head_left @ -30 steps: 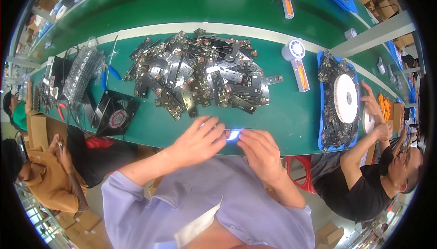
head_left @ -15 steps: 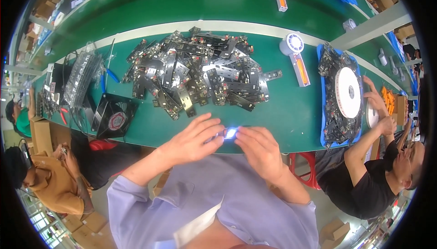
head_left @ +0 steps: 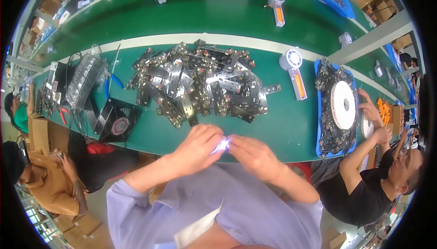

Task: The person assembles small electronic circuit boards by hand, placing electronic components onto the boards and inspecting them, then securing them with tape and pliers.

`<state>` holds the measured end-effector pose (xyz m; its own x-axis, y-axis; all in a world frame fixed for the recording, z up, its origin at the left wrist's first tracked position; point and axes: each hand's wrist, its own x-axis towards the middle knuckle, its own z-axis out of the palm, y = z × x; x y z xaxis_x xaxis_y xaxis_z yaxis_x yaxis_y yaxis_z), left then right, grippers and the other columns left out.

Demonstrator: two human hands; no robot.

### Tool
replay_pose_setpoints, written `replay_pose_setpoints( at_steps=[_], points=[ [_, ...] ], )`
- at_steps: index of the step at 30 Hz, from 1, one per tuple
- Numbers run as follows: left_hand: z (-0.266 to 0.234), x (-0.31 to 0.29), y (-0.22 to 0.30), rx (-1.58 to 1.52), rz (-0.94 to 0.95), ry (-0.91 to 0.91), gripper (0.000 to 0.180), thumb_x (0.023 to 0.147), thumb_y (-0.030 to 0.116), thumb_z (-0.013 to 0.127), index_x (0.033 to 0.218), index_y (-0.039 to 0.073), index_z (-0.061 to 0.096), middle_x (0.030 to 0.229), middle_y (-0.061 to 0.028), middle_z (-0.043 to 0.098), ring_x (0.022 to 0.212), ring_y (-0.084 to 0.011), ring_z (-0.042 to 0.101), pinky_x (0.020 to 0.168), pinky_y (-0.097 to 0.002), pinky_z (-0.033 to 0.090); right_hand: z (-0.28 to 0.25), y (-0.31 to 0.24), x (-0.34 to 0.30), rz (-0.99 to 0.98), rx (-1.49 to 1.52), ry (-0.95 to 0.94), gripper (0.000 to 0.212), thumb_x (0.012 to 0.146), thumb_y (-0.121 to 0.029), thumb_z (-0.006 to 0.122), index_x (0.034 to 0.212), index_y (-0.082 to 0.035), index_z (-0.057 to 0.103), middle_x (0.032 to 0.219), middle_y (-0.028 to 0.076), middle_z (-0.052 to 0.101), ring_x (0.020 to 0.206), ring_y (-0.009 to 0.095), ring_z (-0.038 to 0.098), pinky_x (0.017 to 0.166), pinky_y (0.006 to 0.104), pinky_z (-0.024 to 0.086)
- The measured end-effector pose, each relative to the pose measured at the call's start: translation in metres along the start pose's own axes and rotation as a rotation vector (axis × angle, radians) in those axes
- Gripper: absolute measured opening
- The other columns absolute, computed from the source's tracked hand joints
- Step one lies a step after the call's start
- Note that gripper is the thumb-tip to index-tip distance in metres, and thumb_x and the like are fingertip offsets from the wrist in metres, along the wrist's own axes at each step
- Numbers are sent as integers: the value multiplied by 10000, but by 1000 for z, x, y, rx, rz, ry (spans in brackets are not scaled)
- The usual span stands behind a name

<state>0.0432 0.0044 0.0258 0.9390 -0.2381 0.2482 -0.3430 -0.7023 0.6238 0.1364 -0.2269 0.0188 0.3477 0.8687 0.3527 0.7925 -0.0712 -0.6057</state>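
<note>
In front of my chest, at the near edge of the green table, both hands come together around a small lit circuit board [head_left: 221, 146]. It glows bluish white, and the glare and my fingers hide most of its shape. My left hand [head_left: 198, 146] is closed on its left side, thumb and fingers pinching it. From the right, my right hand [head_left: 255, 158] meets it with fingers pressed together at the tips. Just beyond my hands lies a loose pile of dark circuit boards [head_left: 175, 78], many with metal strips and small red parts.
A grey handheld fan [head_left: 298, 83] lies right of the pile. Further right, a blue tray [head_left: 317, 126] holds boards and a white reel [head_left: 342, 105]. On the left are a black square fan [head_left: 120, 119], blue-handled pliers [head_left: 108, 85] and plastic-wrapped parts [head_left: 86, 78]. Co-workers sit on both sides.
The hands and the glowing board have shifted slightly left and closer to me in the picture. My left fingers have curled further around it. The whole table appears lower in view.
</note>
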Motion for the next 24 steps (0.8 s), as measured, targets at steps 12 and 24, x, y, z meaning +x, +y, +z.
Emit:
replay_pose_setpoints(
  at_steps=[12, 24],
  points=[
    [-5, 0, -3, -56, 6, -108, 246, 936, 131, 736, 1129, 14, 637, 1125, -144, 621, 1058, -361, 584, 900, -460, 476, -5, -5, -2, 25, -111, -63, 391, 866, 5, 672, 1255, 16, 713, 1318, 227, 689, 1237, 392, 687, 1054, 494, 579],
    [12, -47, -17, 228, 86, 343, 320, 807, 166, 876, 1096, 82, 767, 1135, -50, 749, 1115, -278, 714, 889, -370, 548, -77, 98, 215, 260, -87, 300, 251, 944, -23, 715, 1185, 35, 752, 1154, 257, 758, 1042, 408, 755, 921, 418, 599]
  ],
)
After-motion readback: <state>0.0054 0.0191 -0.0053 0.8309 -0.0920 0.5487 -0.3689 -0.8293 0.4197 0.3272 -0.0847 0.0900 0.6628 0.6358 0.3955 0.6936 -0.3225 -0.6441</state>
